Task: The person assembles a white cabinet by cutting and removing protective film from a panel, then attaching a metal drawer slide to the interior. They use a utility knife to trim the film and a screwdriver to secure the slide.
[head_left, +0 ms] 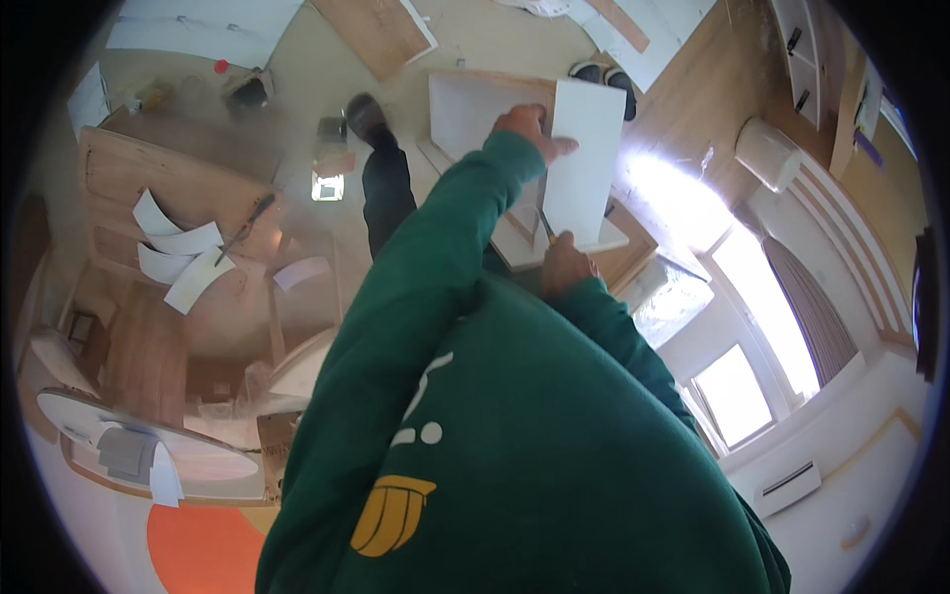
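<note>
A white box-like cabinet piece (pixel 475 104) with an upright white panel (pixel 586 148) stands in front of me. My left hand (pixel 526 129) is closed over the panel's left edge, its thumb lying across the white face. Closer to my body, my right hand (pixel 569 265) is wrapped round a slim tool that looks like a screwdriver (pixel 549 230). Its thin shaft points up toward the lower inside corner of the cabinet piece. Where the tip ends is too small to make out.
Dark shoes (pixel 594 74) rest beyond the panel. To the left, a wooden board (pixel 109 183) carries several white sheets (pixel 188 241) and a dark tool (pixel 245 223). Another wooden panel (pixel 371 35) lies ahead on the floor. Bright windows (pixel 737 396) are at the right.
</note>
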The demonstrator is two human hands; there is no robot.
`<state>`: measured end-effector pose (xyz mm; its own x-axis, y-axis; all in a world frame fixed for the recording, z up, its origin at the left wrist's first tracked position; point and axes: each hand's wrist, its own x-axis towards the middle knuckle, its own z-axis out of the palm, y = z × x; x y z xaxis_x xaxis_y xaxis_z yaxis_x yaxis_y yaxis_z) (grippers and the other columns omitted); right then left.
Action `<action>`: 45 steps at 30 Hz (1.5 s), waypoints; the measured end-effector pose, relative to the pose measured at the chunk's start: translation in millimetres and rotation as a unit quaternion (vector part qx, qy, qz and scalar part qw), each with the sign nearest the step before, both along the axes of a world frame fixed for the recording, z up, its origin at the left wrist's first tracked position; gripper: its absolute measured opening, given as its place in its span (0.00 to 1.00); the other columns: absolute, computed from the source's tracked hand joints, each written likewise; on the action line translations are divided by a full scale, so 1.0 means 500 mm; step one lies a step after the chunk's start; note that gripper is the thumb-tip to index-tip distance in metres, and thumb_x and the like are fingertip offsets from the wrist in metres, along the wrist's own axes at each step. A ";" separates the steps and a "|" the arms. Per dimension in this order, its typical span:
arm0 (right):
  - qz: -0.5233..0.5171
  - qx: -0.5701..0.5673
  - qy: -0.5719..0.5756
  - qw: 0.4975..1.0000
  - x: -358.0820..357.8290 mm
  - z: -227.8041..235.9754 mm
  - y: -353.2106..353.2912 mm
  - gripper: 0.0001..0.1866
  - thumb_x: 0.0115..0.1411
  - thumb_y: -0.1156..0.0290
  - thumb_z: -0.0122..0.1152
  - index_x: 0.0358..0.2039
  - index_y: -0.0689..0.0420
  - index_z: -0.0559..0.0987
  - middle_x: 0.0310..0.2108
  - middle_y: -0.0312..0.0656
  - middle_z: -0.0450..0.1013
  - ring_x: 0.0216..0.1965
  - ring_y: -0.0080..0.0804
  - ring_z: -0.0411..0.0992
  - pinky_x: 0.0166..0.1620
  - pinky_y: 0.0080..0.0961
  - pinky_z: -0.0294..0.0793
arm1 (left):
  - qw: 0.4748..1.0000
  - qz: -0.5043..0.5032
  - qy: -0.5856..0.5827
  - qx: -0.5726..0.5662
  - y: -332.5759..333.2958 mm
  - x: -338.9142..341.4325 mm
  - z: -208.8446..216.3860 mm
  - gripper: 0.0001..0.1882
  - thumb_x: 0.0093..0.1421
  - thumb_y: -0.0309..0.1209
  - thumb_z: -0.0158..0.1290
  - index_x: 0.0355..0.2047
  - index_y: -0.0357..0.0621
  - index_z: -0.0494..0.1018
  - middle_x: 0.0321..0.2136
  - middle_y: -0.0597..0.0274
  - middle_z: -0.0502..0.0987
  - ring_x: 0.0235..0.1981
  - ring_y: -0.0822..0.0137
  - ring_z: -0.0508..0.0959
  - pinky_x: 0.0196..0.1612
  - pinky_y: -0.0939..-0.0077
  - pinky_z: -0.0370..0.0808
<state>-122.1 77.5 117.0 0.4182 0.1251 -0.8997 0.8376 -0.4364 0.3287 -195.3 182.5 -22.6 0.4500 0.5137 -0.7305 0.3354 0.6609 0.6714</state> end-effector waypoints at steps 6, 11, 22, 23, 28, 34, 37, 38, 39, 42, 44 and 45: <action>0.004 0.006 -0.016 1.000 0.011 -0.035 -0.023 0.14 0.62 0.66 0.45 0.43 0.63 0.63 0.40 0.68 0.73 0.46 0.62 0.73 0.50 0.51 0.69 | 0.999 -0.017 -0.001 -0.038 0.004 0.008 0.014 0.32 0.43 0.47 0.67 0.43 0.37 0.75 0.40 0.48 0.79 0.44 0.53 0.79 0.50 0.67 0.73; 0.017 0.017 0.024 0.999 0.030 -0.045 -0.043 0.18 0.63 0.63 0.44 0.44 0.66 0.62 0.39 0.68 0.72 0.45 0.63 0.72 0.50 0.50 0.69 | 0.985 0.144 0.078 0.045 -0.083 0.011 -0.020 0.37 0.45 0.47 0.67 0.49 0.32 0.71 0.36 0.50 0.80 0.34 0.60 0.81 0.42 0.69 0.77; 0.049 0.108 0.039 0.992 0.038 -0.064 -0.098 0.16 0.63 0.61 0.46 0.41 0.63 0.64 0.31 0.63 0.75 0.37 0.64 0.74 0.45 0.53 0.70 | 0.962 0.257 -0.061 -0.072 -0.285 -0.004 0.033 0.23 0.58 0.40 0.59 0.45 0.32 0.75 0.33 0.60 0.79 0.30 0.73 0.76 0.36 0.79 0.75; 0.047 0.136 0.049 0.988 0.047 -0.063 -0.089 0.16 0.63 0.61 0.46 0.40 0.63 0.64 0.31 0.63 0.75 0.37 0.64 0.74 0.44 0.54 0.70 | 0.972 0.225 -0.020 -0.067 -0.279 0.002 0.039 0.21 0.59 0.38 0.58 0.45 0.31 0.75 0.33 0.61 0.79 0.28 0.75 0.76 0.34 0.80 0.76; 0.027 0.203 0.075 0.976 0.047 -0.058 -0.089 0.16 0.63 0.62 0.48 0.40 0.63 0.64 0.30 0.63 0.74 0.36 0.64 0.74 0.43 0.55 0.70 | 0.938 0.314 -0.090 -0.116 -0.276 -0.008 0.049 0.17 0.59 0.35 0.58 0.43 0.33 0.77 0.32 0.60 0.79 0.28 0.74 0.77 0.29 0.80 0.78; 0.025 0.225 0.077 0.971 0.036 -0.032 -0.085 0.16 0.63 0.61 0.49 0.40 0.63 0.64 0.28 0.66 0.73 0.34 0.67 0.73 0.39 0.55 0.71 | 0.918 0.341 -0.115 -0.166 -0.306 -0.022 0.063 0.15 0.60 0.35 0.56 0.41 0.34 0.78 0.29 0.59 0.79 0.27 0.71 0.78 0.29 0.77 0.79; 0.025 0.213 0.106 0.971 0.037 -0.016 -0.099 0.14 0.63 0.65 0.48 0.39 0.63 0.62 0.28 0.66 0.73 0.33 0.66 0.73 0.40 0.55 0.71 | 0.905 0.372 -0.092 -0.186 -0.307 -0.015 0.070 0.14 0.61 0.34 0.55 0.39 0.34 0.78 0.27 0.58 0.79 0.26 0.71 0.77 0.28 0.76 0.79; 0.044 0.221 0.102 0.969 0.039 -0.021 -0.090 0.13 0.63 0.65 0.47 0.39 0.63 0.62 0.28 0.65 0.73 0.32 0.66 0.73 0.39 0.55 0.71 | 0.901 0.385 -0.087 -0.180 -0.305 -0.012 0.066 0.14 0.60 0.34 0.56 0.38 0.33 0.79 0.25 0.59 0.79 0.25 0.71 0.77 0.28 0.77 0.78; 0.060 0.222 0.098 0.968 0.038 -0.024 -0.094 0.13 0.63 0.66 0.47 0.39 0.63 0.62 0.27 0.65 0.73 0.32 0.66 0.73 0.39 0.55 0.71 | 0.897 0.396 -0.078 -0.181 -0.314 -0.012 0.064 0.14 0.60 0.34 0.56 0.37 0.33 0.79 0.24 0.59 0.79 0.24 0.71 0.77 0.27 0.77 0.78; 0.070 0.231 0.078 0.967 0.028 -0.003 -0.075 0.12 0.63 0.66 0.47 0.39 0.63 0.63 0.26 0.64 0.73 0.31 0.65 0.73 0.38 0.55 0.72 | 0.926 0.358 0.022 -0.118 -0.353 0.016 0.030 0.14 0.59 0.34 0.57 0.33 0.32 0.80 0.19 0.60 0.78 0.21 0.72 0.76 0.25 0.77 0.74; 0.059 0.255 0.078 0.962 0.027 0.015 -0.056 0.11 0.63 0.67 0.46 0.38 0.62 0.64 0.26 0.64 0.73 0.31 0.64 0.73 0.39 0.55 0.72 | 0.932 0.344 0.057 -0.095 -0.354 0.020 0.041 0.13 0.58 0.34 0.57 0.30 0.33 0.80 0.17 0.60 0.77 0.19 0.71 0.76 0.24 0.76 0.72; 0.059 0.246 0.089 0.963 0.030 0.017 -0.053 0.12 0.63 0.65 0.47 0.38 0.62 0.64 0.26 0.63 0.74 0.31 0.64 0.73 0.38 0.54 0.72 | 0.935 0.337 0.072 -0.083 -0.352 0.023 0.049 0.13 0.57 0.35 0.57 0.29 0.34 0.80 0.16 0.60 0.77 0.17 0.71 0.75 0.24 0.75 0.71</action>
<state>-107.1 51.1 125.3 0.2198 0.5922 -0.7752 0.9146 -0.4015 -0.0474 -184.0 6.3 1.7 -0.0447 0.5193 -0.8534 -0.1163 0.8458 0.5207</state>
